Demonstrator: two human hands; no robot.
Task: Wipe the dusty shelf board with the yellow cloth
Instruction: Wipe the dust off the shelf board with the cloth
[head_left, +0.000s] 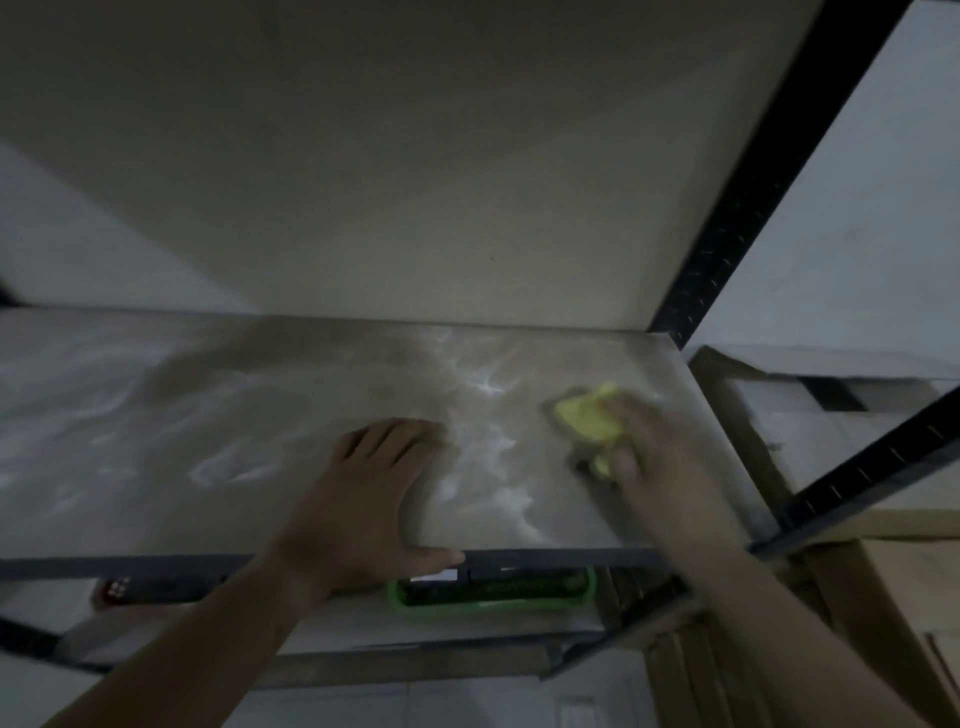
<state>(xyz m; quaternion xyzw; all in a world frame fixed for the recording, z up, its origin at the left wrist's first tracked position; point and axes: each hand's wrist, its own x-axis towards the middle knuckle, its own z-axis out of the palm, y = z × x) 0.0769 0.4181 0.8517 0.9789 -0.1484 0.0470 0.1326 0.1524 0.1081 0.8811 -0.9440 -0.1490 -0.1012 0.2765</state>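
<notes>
My right grip (660, 447) clutches the yellow cloth (587, 421) on the dusty shelf board (234, 415), near its right end. My left grip (363, 499) lies flat, fingers straight. Below, a green basket (493, 607) holds dim dark things.

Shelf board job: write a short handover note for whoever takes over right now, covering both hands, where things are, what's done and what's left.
Left hand: open, flat on the shelf board near its front edge, thumb over the edge.
Right hand: grips the bunched yellow cloth at the board's right end; motion-blurred.
Done: the middle shows smeared swipe marks, so wiping has begun.
Left: white dust streaks in the middle and a dusty film over the left side need wiping.
</notes>
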